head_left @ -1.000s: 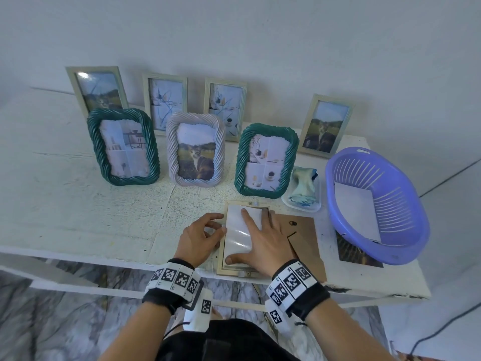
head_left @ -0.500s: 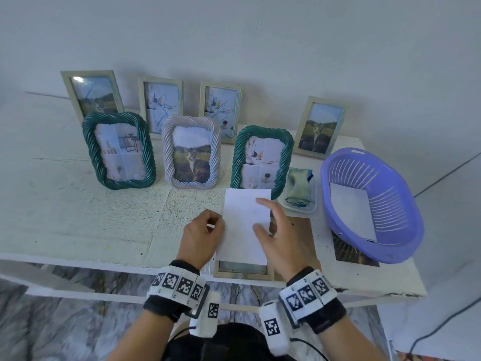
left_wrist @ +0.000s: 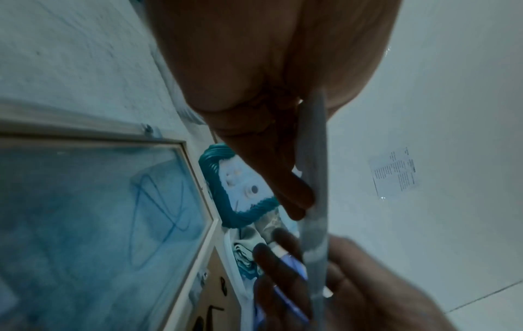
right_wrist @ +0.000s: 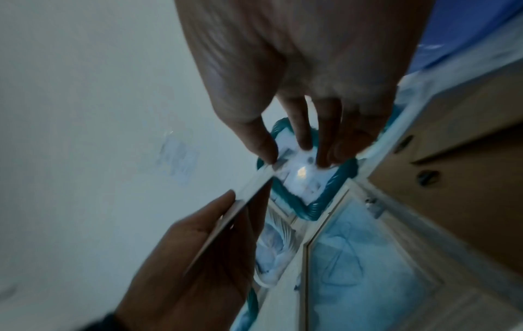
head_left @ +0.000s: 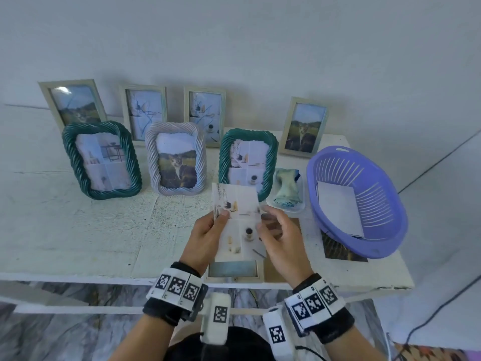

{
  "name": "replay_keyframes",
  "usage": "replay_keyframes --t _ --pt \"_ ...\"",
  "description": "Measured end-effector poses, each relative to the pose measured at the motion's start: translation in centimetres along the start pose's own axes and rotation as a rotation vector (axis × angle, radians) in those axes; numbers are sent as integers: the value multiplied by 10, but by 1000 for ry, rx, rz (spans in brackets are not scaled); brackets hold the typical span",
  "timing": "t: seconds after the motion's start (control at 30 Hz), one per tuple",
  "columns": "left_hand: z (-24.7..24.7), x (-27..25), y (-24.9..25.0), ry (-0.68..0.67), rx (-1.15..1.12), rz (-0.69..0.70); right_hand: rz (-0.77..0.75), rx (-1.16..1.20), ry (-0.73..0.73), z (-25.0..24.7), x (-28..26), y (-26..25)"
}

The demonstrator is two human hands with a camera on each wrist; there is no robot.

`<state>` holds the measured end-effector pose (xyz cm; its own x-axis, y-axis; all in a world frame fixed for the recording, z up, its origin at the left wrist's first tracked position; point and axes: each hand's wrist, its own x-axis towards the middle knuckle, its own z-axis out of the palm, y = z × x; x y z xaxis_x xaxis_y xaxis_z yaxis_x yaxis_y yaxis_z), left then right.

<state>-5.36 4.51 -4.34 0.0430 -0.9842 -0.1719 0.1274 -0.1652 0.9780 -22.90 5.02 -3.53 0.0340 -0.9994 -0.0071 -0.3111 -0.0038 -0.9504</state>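
Note:
A photo print point(head_left: 238, 222) of a pale room collage hangs picture side up above the table's front edge. My left hand point(head_left: 221, 217) pinches its left edge, thumb on top. My right hand point(head_left: 263, 217) pinches its right edge. Under the print a pale wooden frame point(head_left: 234, 270) lies flat with its glass bare. In the left wrist view the print point(left_wrist: 314, 179) shows edge-on above that frame point(left_wrist: 99, 224). The right wrist view shows the print point(right_wrist: 243, 201) between both hands and a brown backing board point(right_wrist: 467, 179) beside the frame.
Several framed pictures stand along the wall, the green rope frame point(head_left: 247, 162) closest behind the print. A small tray with a folded cloth point(head_left: 286, 191) and a purple basket point(head_left: 390, 204) holding a white sheet sit at the right. A dark photo point(head_left: 341, 250) lies under the basket.
My right hand left off pressing the sheet flat in the frame. Both hands lifted it off the frame, and it now shows its picture side instead of its white back.

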Motion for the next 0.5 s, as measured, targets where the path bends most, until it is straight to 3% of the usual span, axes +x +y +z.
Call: replay_keyframes --t 0.13,0.2,0.33,0.5 --pt "15 3 3 -60 85 23 267 190 -89 -20 -6 15" --pt "23 7 5 -97 236 103 334 260 -48 -33 -13 27" --pt "43 33 7 -23 681 361 386 188 26 -66 -33 45" --pt "115 47 15 -406 1009 654 426 198 123 -95 -54 67"
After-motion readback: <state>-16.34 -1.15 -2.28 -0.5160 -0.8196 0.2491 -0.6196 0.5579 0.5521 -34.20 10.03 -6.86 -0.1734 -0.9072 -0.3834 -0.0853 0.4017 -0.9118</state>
